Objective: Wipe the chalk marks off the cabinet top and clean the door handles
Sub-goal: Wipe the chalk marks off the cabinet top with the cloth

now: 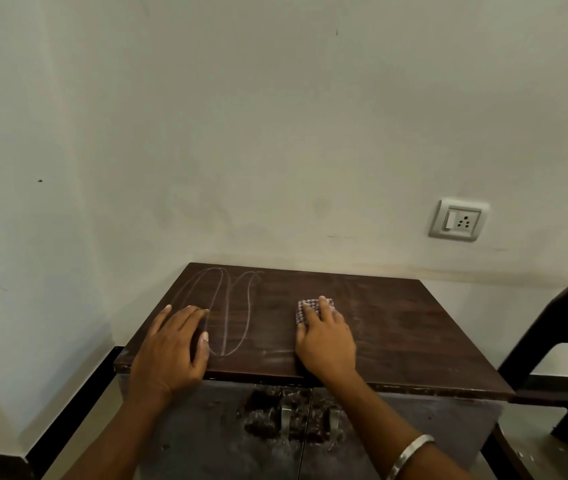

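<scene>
A dark wooden cabinet top stands against the wall. White looping chalk marks cover its left half, and a faint smear runs along the front near the middle. My right hand presses a folded checked cloth flat on the middle of the top. My left hand rests flat on the top's front left, fingers spread, over the edge of the chalk loops. Below the front edge, two metal door handles hang side by side on the grey doors, amid scuffed patches.
A dark plastic chair stands close to the cabinet's right side. A wall socket with a switch sits on the wall above right. The cabinet is tucked into a corner, with a wall and black skirting on its left.
</scene>
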